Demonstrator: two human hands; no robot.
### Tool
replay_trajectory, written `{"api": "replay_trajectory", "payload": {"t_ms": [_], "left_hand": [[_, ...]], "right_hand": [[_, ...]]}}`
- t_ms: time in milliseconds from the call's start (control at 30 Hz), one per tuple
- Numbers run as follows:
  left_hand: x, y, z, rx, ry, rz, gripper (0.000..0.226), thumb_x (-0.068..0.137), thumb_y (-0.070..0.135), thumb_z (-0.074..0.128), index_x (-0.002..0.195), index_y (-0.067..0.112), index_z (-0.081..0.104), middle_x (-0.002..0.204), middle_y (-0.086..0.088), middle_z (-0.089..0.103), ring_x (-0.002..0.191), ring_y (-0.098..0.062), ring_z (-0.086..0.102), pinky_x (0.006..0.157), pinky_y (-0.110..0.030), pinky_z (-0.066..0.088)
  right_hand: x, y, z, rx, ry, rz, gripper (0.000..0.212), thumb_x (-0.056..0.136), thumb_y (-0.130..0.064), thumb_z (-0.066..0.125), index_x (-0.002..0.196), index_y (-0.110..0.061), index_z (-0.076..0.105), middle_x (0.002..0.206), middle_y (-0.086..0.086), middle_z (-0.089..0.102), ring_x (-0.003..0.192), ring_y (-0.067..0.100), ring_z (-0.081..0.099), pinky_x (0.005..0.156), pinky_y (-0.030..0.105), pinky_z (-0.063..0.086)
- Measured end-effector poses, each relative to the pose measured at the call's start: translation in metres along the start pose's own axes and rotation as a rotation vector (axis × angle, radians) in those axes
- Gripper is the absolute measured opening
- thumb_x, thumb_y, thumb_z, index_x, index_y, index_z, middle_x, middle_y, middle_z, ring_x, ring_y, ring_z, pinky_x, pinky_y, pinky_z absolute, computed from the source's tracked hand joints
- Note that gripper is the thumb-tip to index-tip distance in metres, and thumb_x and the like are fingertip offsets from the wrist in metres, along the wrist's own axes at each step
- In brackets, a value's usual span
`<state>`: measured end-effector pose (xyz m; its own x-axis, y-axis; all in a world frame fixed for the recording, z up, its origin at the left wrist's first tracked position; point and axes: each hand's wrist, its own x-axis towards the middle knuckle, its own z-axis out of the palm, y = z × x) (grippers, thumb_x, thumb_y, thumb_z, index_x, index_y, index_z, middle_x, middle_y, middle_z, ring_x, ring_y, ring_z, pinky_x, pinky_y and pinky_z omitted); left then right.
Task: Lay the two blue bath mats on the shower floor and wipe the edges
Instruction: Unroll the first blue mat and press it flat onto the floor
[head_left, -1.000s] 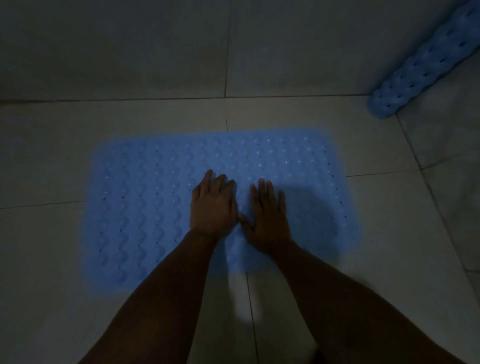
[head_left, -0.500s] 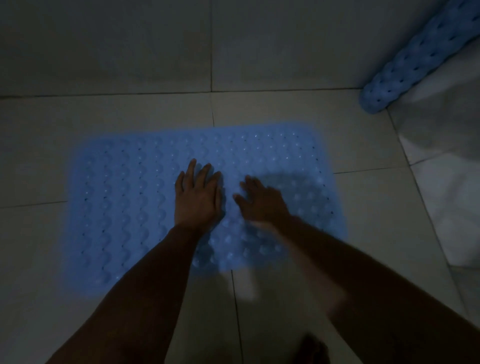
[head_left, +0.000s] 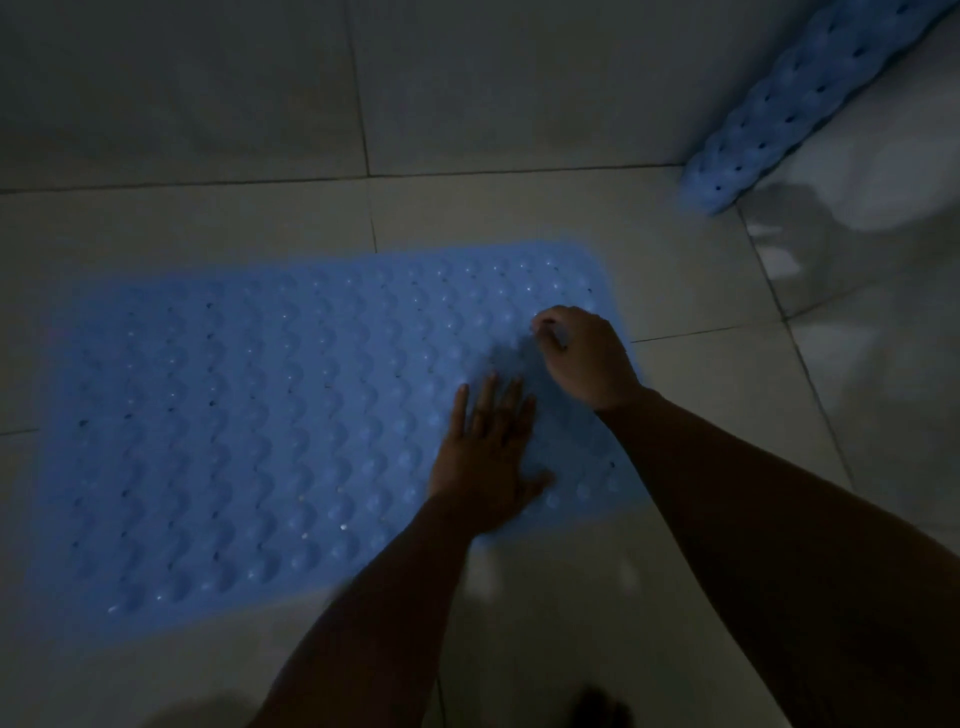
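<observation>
On the floor (head_left: 519, 223): flat blue mat (head_left: 234, 415).
Left hand (head_left: 485, 452): flat, fingers spread, pressing the mat.
Right hand (head_left: 582, 353): fingers curled onto the mat's right end; grip unclear.
Beyond the mat, right: rolled mat (head_left: 810, 98).

A: Flat mat (head_left: 249, 441) – colour?
B: Light blue, rows of raised scallop-shaped bumps in wavy columns, small dark holes dotted between them. A few bumps show pale glints.
A: Rolled mat (head_left: 810, 98), upper right?
B: Same blue, same bumpy relief, dark holes along it.
A: Floor (head_left: 519, 218)?
B: Pale grey-white tiles, thin dark grout lines forming a grid. Brighter whitish patch at right, dim elsewhere.
A: Wall (head_left: 182, 88)?
B: Grey tiles, dark joints; low light, hue uncertain.
</observation>
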<state>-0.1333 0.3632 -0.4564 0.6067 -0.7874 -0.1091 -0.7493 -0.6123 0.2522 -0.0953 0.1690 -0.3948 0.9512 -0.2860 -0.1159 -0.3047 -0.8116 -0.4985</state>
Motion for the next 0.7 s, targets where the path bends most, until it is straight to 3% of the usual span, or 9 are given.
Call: {"api": "replay_trajectory", "payload": {"t_ms": [100,200,400,500,600,700], "left_hand": [[0.0,-0.003,0.006,0.04,-0.005,0.012,0.095,0.095,0.079,0.018,0.163,0.012,0.01,0.17,-0.013,-0.003,0.156,-0.035,-0.012,0.123,-0.063,0.003],[0.001,0.0,0.004,0.029,-0.026,0.018,0.1,0.093,0.081,0.015,0.163,0.01,0.007,0.171,-0.012,-0.005,0.157,-0.031,-0.014,0.123,-0.062,0.001],[0.011,0.006,-0.022,-0.039,-0.174,-0.053,0.09,0.095,0.071,0.026,0.162,0.013,0.015,0.171,-0.008,0.004,0.158,-0.027,-0.003,0.124,-0.06,-0.002],[0.028,0.008,-0.052,-0.033,-0.21,-0.062,0.07,0.095,0.056,0.039,0.155,0.02,0.036,0.167,-0.007,0.025,0.154,-0.028,0.019,0.121,-0.055,0.015],[0.033,0.0,-0.071,-0.046,-0.097,-0.104,0.054,0.094,0.049,0.046,0.143,0.027,0.049,0.154,-0.002,0.047,0.148,-0.031,0.031,0.115,-0.047,0.026],[0.028,-0.009,-0.075,-0.091,-0.051,-0.142,0.053,0.098,0.044,0.047,0.149,0.026,0.044,0.161,-0.002,0.036,0.156,-0.031,0.014,0.12,-0.049,0.02]], "right_hand": [[-0.003,0.011,0.008,-0.057,0.061,0.01,0.036,0.096,-0.038,0.048,0.11,-0.014,0.071,0.107,0.01,0.071,0.102,0.032,0.065,0.09,0.042,0.051],[-0.004,0.018,0.01,-0.076,0.118,0.002,0.029,0.097,-0.031,0.053,0.108,-0.011,0.07,0.105,0.011,0.07,0.101,0.033,0.062,0.09,0.042,0.049],[-0.011,0.009,-0.005,-0.106,0.013,0.005,0.037,0.094,-0.039,0.045,0.107,-0.014,0.069,0.103,0.009,0.068,0.098,0.033,0.061,0.084,0.046,0.052],[-0.027,0.0,-0.012,-0.116,-0.064,0.052,0.044,0.094,-0.047,0.037,0.106,-0.018,0.067,0.105,0.008,0.067,0.098,0.032,0.062,0.085,0.046,0.052],[-0.053,-0.005,-0.002,-0.181,-0.073,0.082,0.06,0.093,-0.047,0.03,0.133,-0.015,0.06,0.132,0.014,0.062,0.124,0.035,0.057,0.101,0.049,0.048],[-0.075,-0.002,0.026,-0.291,-0.145,0.042,0.08,0.093,-0.054,0.019,0.157,-0.007,0.025,0.164,0.019,0.023,0.153,0.035,0.019,0.122,0.053,0.023]]}}
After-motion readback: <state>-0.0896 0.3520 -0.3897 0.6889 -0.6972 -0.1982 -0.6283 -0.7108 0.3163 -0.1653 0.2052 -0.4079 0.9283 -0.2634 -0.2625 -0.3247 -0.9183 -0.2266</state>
